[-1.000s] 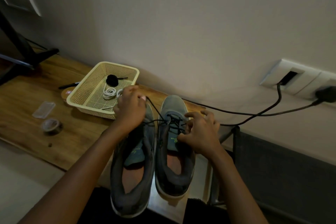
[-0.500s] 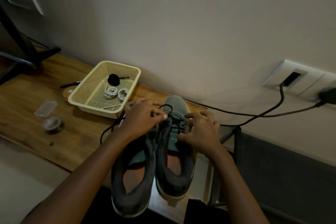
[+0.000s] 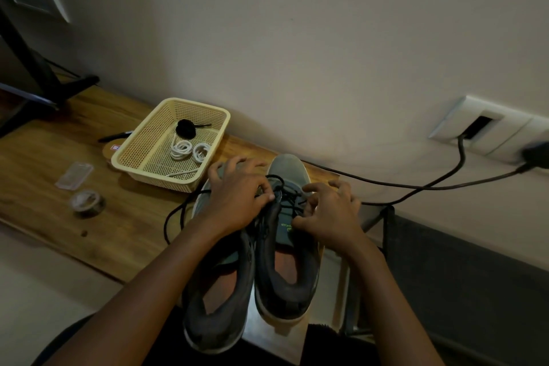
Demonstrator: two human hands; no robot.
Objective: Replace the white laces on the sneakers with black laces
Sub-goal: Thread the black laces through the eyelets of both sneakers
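Green tongue print unreadable — both hands pinch black lace.

Overall light: dim, warm and muted, colours dull.
Brightest area: the wall, evenly lit, with no glare.
Darkest areas: the lower corners and the dark panel at the right, where detail is lost.
Shadows: soft; a faint one lies on the counter beside the basket.
Sharpness: the centre is fairly clear; the right hand shows slight blur at its fingers.
Distortion: wide-angle bending, the counter edge and wall plates slanting toward the frame edges.
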